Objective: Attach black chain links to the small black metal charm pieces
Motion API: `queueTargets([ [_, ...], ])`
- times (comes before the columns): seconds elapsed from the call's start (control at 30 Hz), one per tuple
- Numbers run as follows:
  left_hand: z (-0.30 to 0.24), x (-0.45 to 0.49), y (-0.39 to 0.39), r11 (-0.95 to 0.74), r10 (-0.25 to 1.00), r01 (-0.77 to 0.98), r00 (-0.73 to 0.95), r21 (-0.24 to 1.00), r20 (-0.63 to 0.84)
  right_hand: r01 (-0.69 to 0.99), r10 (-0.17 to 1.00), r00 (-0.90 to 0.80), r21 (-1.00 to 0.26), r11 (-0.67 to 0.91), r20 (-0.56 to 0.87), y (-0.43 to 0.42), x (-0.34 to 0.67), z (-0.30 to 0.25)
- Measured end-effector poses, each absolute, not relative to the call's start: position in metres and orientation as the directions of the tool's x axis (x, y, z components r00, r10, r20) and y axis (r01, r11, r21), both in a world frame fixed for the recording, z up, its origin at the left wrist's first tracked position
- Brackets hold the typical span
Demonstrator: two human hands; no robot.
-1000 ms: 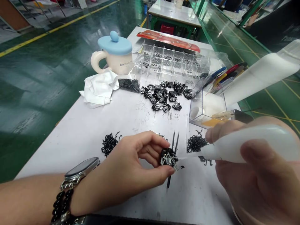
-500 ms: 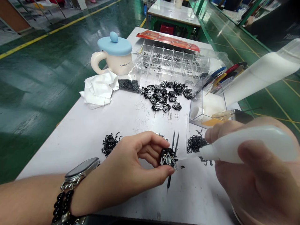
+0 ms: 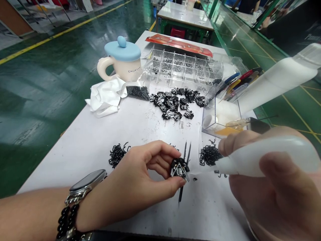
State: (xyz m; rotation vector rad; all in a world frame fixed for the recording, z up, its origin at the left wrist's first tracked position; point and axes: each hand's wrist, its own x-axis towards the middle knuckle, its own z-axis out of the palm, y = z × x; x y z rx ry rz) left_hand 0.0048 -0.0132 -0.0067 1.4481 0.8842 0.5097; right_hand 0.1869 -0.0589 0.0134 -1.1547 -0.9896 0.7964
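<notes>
Between the thumb and fingers of my left hand [image 3: 147, 174] is a small black part with silver metal pieces [image 3: 179, 168]. A pair of dark tweezers [image 3: 186, 155] lies on the table, partly hidden under that part. My right hand [image 3: 278, 194] is wrapped round a translucent white squeeze bottle [image 3: 273, 155], whose thin nozzle points left at the black part. I cannot make out whether the tip touches it. Curved black pieces lie in a pile [image 3: 210, 155] behind the nozzle, with another such pile [image 3: 117, 155] left of my left hand.
Several black-and-silver parts [image 3: 173, 103] are heaped mid-table. Behind them is a clear compartment box [image 3: 185, 63]. At left stand a lidded mug [image 3: 127, 63] and crumpled white tissue [image 3: 106, 95]. A clear pen holder [image 3: 220, 117] and a tall white bottle [image 3: 276, 80] are at right.
The squeeze bottle's nozzle has shifted slightly right and down, away from the black part. My left hand stays nearly still with its hold unchanged.
</notes>
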Motion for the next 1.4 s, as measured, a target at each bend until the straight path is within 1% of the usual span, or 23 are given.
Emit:
queueTargets([
  [0.13,-0.008,0.005,-0.012,0.079,0.775,0.212,0.601,0.974,-0.194,-0.023,0.908,0.364,-0.973,0.232,0.208,-0.060,0.188,0.011],
  [0.43,-0.007,0.005,-0.013,0.064,0.781,0.230,0.594,0.971,-0.192,-0.001,0.899,0.361,-0.964,0.267,0.248,-0.058,0.188,0.011],
  [0.5,-0.007,0.004,-0.014,0.074,0.783,0.235,0.588,0.969,-0.202,-0.002,0.871,0.416,-0.957,0.289,0.262,-0.055,0.188,0.010],
  [0.53,-0.007,0.004,-0.014,0.083,0.783,0.234,0.586,0.969,-0.209,0.007,0.839,0.466,-0.949,0.314,0.281,-0.053,0.188,0.008],
  [0.6,-0.008,0.004,-0.012,0.103,0.784,0.228,0.580,0.968,-0.221,0.062,0.749,0.573,-0.929,0.364,0.332,-0.047,0.189,0.003],
  [0.63,-0.008,0.004,-0.010,0.112,0.790,0.222,0.571,0.969,-0.222,0.096,0.715,0.604,-0.923,0.373,0.352,-0.043,0.191,0.000],
  [0.67,-0.008,0.003,-0.008,0.120,0.800,0.219,0.556,0.968,-0.224,0.126,0.709,0.604,-0.922,0.366,0.364,-0.039,0.194,-0.005],
  [0.7,-0.008,0.003,-0.005,0.128,0.815,0.212,0.534,0.969,-0.224,0.162,0.730,0.575,-0.926,0.341,0.369,-0.034,0.197,-0.011],
  [0.77,-0.006,0.001,0.003,0.160,0.849,0.199,0.473,0.967,-0.238,0.284,0.832,0.432,-0.928,0.241,0.348,-0.025,0.203,-0.023],
  [0.83,-0.003,0.000,0.010,0.185,0.876,0.175,0.416,0.967,-0.243,0.482,0.893,0.310,-0.864,0.149,0.327,-0.016,0.207,-0.035],
  [0.9,-0.001,-0.002,0.016,0.183,0.895,0.144,0.385,0.972,-0.226,0.624,0.912,0.263,-0.776,0.088,0.315,-0.008,0.206,-0.046],
  [1.07,0.002,-0.005,0.020,0.121,0.921,0.108,0.359,0.987,-0.152,0.724,0.951,0.181,-0.688,0.044,0.250,0.003,0.198,-0.059],
  [1.17,0.003,-0.005,0.020,0.083,0.926,0.120,0.358,0.989,-0.121,0.767,0.955,0.156,-0.640,0.045,0.253,-0.003,0.201,-0.053],
  [1.23,0.003,-0.006,0.020,0.059,0.927,0.123,0.362,0.991,-0.100,0.804,0.960,0.087,-0.588,0.090,0.266,-0.012,0.205,-0.043],
  [1.27,0.003,-0.006,0.020,0.048,0.927,0.126,0.363,0.991,-0.091,0.822,0.967,0.004,-0.551,0.142,0.256,-0.017,0.206,-0.038],
  [1.33,0.002,-0.007,0.020,0.032,0.928,0.144,0.363,0.989,-0.083,0.835,0.960,-0.209,-0.478,0.274,0.185,-0.025,0.207,-0.031],
  [1.4,0.000,-0.007,0.020,0.021,0.929,0.170,0.360,0.985,-0.082,0.825,0.933,-0.348,-0.441,0.354,0.097,-0.029,0.205,-0.030],
])
